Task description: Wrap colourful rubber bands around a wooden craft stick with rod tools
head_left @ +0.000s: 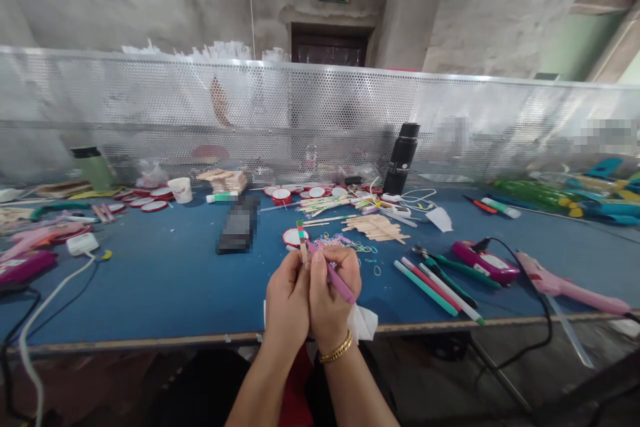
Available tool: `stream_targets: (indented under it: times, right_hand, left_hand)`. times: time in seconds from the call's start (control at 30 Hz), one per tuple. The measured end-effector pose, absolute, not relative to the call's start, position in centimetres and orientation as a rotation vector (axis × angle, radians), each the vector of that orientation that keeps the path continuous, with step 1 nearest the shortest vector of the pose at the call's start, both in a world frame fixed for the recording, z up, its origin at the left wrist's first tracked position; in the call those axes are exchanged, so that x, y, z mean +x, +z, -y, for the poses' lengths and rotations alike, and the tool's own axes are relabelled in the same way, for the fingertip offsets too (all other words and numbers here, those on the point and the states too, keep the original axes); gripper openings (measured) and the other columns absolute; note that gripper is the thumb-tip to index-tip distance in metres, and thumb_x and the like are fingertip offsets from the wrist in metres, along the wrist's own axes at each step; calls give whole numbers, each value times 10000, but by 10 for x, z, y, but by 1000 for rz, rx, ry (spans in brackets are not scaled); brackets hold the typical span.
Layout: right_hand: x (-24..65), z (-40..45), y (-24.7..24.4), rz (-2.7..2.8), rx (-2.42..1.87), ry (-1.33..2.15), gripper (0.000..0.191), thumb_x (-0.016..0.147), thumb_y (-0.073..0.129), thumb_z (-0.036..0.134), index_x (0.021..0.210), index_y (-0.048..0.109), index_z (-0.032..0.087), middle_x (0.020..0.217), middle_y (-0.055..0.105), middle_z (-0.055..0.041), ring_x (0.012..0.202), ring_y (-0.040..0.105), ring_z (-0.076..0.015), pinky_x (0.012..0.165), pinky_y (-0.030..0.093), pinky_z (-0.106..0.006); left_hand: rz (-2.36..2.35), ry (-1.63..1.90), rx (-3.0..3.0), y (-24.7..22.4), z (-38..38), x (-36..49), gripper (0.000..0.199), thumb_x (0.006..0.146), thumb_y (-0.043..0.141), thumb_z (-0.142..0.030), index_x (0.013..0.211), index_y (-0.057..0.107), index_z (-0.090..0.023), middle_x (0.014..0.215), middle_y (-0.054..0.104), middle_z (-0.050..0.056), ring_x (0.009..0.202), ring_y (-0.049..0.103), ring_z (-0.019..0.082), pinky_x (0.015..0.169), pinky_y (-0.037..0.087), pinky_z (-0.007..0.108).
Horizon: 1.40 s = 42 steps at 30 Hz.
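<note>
My left hand is closed on a flat wooden craft stick, which points up and has green, teal and reddish-brown bands near its top. Pressed beside it, my right hand grips a purple marker pen, its upper end near the stick and its lower end sticking out past my palm. The pen's tip is hard to make out between my fingers. White tissue lies beneath my hands at the table's edge. Just beyond them are a small red-rimmed white drum and scattered coloured rubber bands.
Plain wooden sticks lie beyond my hands. To the right are several marker pens, green-handled pliers, a purple device and a pink glue gun. A black bottle stands behind; a dark blurred object lies left.
</note>
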State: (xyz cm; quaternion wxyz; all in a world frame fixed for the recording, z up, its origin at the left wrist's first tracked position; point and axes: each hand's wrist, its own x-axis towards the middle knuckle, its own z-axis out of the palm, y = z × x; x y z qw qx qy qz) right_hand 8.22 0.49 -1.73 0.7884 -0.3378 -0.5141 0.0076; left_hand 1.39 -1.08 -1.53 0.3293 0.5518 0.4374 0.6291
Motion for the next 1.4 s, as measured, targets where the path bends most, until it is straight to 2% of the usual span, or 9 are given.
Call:
stream_targets:
  times: [0.17, 0.37, 0.6, 0.77, 1.27, 1.4]
  right_hand:
    - [82, -5, -17, 1102, -684, 35, 127, 995, 586, 213, 872, 574, 240, 825, 629, 23, 753, 633, -136, 718, 534, -292]
    - [82, -4, -15, 1132, -698, 83, 128, 995, 592, 239, 867, 575, 236, 813, 632, 20, 734, 632, -143, 700, 530, -302]
    - [81, -6, -17, 1084, -700, 33, 129, 1000, 581, 250, 872, 570, 240, 823, 633, 12, 753, 634, -151, 719, 537, -317]
    - [82, -5, -15, 1114, -686, 81, 136, 998, 584, 243, 862, 571, 241, 807, 625, 21, 734, 628, -144, 704, 525, -303]
    - [81, -6, -19, 1064, -697, 38, 127, 1009, 584, 238, 883, 577, 239, 834, 627, 23, 764, 627, -142, 739, 517, -302]
    - [81, -6, -22, 1076, -707, 80, 149, 1021, 576, 261, 874, 575, 236, 833, 628, 19, 762, 626, -143, 740, 528, -306]
  left_hand:
    - [-1116, 1638, 1450, -15, 11, 13, 343, 951, 651, -529, 855, 688, -201, 789, 695, 20, 734, 567, 183, 670, 447, 261]
    - [-1131, 1634, 1459, -14, 11, 13, 353, 952, 651, -511, 777, 619, -206, 731, 620, -4, 707, 504, 166, 648, 424, 249]
    - [-1133, 1639, 1470, -13, 12, 13, 365, 956, 650, -544, 816, 661, -207, 769, 679, 13, 730, 565, 182, 676, 454, 252]
    - [-1130, 1647, 1466, -13, 11, 13, 390, 954, 654, -555, 778, 640, -208, 730, 647, 3, 697, 532, 172, 650, 447, 247]
    - [-1121, 1632, 1453, -15, 12, 13, 402, 971, 611, -579, 835, 646, -202, 773, 650, 1, 731, 540, 172, 680, 437, 259]
    - [-1140, 1629, 1482, -15, 13, 13, 371, 972, 613, -538, 833, 652, -196, 769, 658, 0, 731, 549, 173, 679, 430, 261]
